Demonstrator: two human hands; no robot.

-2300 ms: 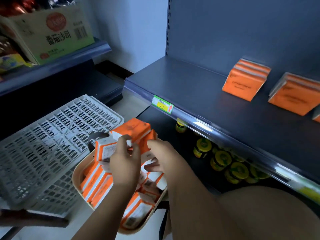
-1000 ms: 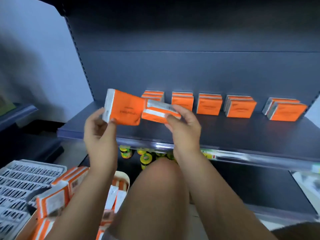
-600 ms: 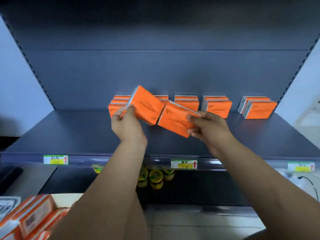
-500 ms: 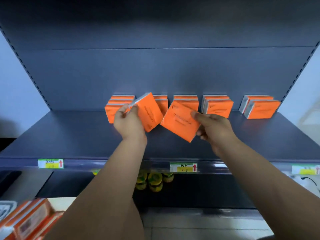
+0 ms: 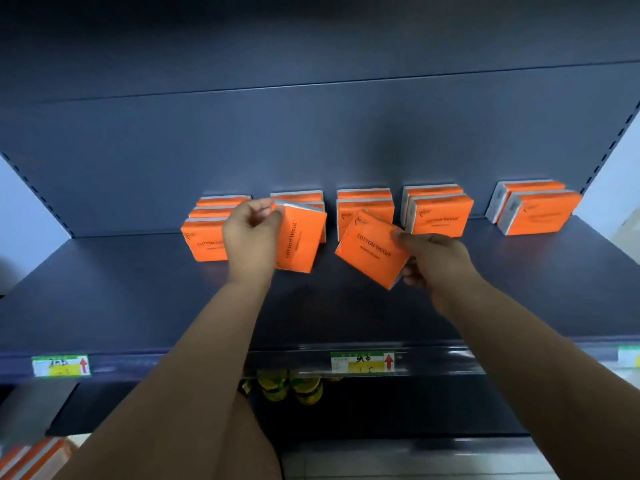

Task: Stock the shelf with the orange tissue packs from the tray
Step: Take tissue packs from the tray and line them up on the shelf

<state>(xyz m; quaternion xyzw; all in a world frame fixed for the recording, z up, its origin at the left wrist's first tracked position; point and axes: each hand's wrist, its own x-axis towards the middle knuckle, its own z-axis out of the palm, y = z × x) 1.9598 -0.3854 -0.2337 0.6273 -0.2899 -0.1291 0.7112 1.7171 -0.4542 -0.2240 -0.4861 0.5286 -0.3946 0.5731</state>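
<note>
The shelf [image 5: 138, 299] carries five rows of orange packs [image 5: 440, 216] along its back. The left hand [image 5: 251, 237] pinches one pack [image 5: 299, 242] turned on end; the right hand [image 5: 436, 261] clasps a tilted pack [image 5: 372, 251].

We saw both arms reaching over the dark shelf [image 5: 138, 299]. The left hand [image 5: 250, 237] gripped an orange tissue pack [image 5: 300, 241] stood on end, its "COTTON TISSUE" print running vertically, just in front of the second row of packs [image 5: 296, 197]. The right hand [image 5: 437, 260] pinched another tilted pack [image 5: 372, 249] by its right edge, in front of the third row [image 5: 364, 202]. Far-left row [image 5: 207, 233] sat three deep; two more rows [image 5: 440, 211] and [image 5: 535, 207] stood to the right. Price labels [image 5: 362, 362] and [image 5: 60, 366] sat on the shelf edge. Yellow-lidded jars [image 5: 291, 389] showed below, and more orange packs [image 5: 31, 459] at bottom left.
</note>
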